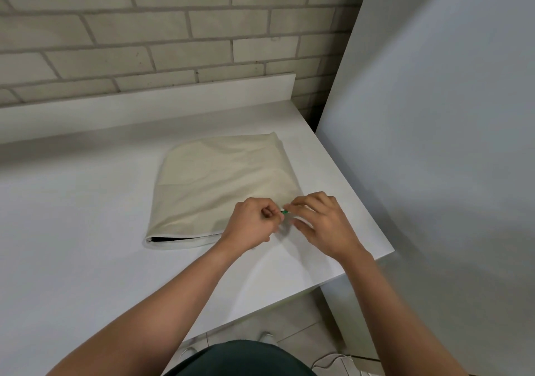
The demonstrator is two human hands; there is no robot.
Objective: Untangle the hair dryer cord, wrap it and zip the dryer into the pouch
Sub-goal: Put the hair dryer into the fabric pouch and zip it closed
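A cream fabric pouch (pixel 220 179) lies flat on the white table (pixel 72 231), bulging slightly. Its near edge gapes at the left end, showing a dark slit (pixel 165 239). No hair dryer or cord shows; whatever fills the pouch is hidden. At the pouch's near right corner sits a small green zipper pull (pixel 284 211). My left hand (pixel 252 222) is curled, its fingertips pinching at the green pull. My right hand (pixel 321 225) holds the pouch corner next to the pull with thumb and fingers bent.
A grey panel (pixel 434 144) stands close on the right of the table. The table's right edge (pixel 362 202) runs just beside my right hand. A brick wall (pixel 173 28) and a low white ledge (pixel 144 106) lie behind. Tiled floor and shoes show below.
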